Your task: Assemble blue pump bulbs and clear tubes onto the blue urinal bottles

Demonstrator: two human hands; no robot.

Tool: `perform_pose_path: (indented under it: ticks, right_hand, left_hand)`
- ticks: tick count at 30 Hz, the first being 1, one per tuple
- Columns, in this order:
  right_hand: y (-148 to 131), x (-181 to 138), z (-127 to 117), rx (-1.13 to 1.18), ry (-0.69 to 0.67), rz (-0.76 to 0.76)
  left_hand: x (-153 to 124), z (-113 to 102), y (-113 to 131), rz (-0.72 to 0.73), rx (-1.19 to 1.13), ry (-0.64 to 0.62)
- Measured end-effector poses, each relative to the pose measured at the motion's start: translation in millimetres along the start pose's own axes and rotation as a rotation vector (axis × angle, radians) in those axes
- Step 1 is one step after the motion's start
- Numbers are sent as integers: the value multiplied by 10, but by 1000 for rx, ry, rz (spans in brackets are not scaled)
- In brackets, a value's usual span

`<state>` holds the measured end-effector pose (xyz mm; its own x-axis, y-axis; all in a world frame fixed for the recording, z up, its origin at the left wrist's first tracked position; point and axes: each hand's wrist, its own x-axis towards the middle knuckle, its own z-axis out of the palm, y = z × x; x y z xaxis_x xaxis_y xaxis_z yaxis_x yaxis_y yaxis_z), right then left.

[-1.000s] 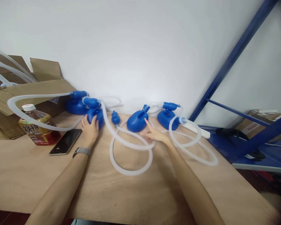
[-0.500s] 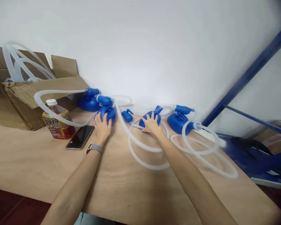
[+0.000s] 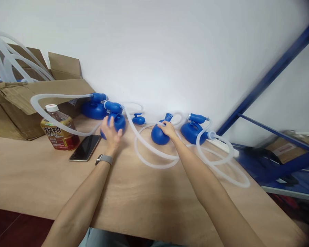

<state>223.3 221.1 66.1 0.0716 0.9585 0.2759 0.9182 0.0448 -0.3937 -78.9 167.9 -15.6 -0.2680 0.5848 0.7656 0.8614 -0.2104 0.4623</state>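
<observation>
Several blue plastic bulb-shaped vessels with clear hoses lie in a row along the wall on a wooden table (image 3: pixel 144 199). My left hand (image 3: pixel 110 132), with a watch on its wrist, is wrapped around one blue vessel (image 3: pixel 117 121) and tilts it up. My right hand (image 3: pixel 167 129) grips the top of another blue vessel (image 3: pixel 158 135), lifted on its edge. A small blue piece (image 3: pixel 138 119) lies between them by the wall. Clear hose (image 3: pixel 154 154) loops over the table between my arms.
A tea bottle (image 3: pixel 58 132) and a black phone (image 3: pixel 84 148) lie left of my left hand. A cardboard box (image 3: pixel 20 103) with more hoses stands far left. Two more blue vessels (image 3: pixel 94 108) (image 3: pixel 193 130) sit by the wall. A blue metal rack (image 3: pixel 273 79) stands at right.
Both hands went from resting on the vessels to gripping and tilting them up. The small blue piece now lies nearer the wall. The view shifted slightly.
</observation>
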Motion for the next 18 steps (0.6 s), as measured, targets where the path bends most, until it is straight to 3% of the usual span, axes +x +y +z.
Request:
perform_pose_path:
  ticks: [4, 6, 8, 13, 16, 18]
  right_hand:
    - [-136, 76, -269, 148, 149, -28]
    - [-170, 131, -513, 200, 228, -43]
    - [-155, 176, -822, 266, 309, -78]
    - [58, 5, -1733, 594, 548, -268]
    - [172, -390, -2178, 592, 505, -289]
    - [212, -715, -2351, 618, 431, -271]
  left_hand:
    - [-211, -6, 284, 555, -72, -232]
    - [-367, 36, 459, 842, -139, -348]
    - [-488, 89, 586, 1016, -168, -419]
    - [-526, 153, 609, 959, -99, -460]
    - [-477, 162, 575, 820, -48, -505]
    - [-461, 173, 580, 671, 12, -558]
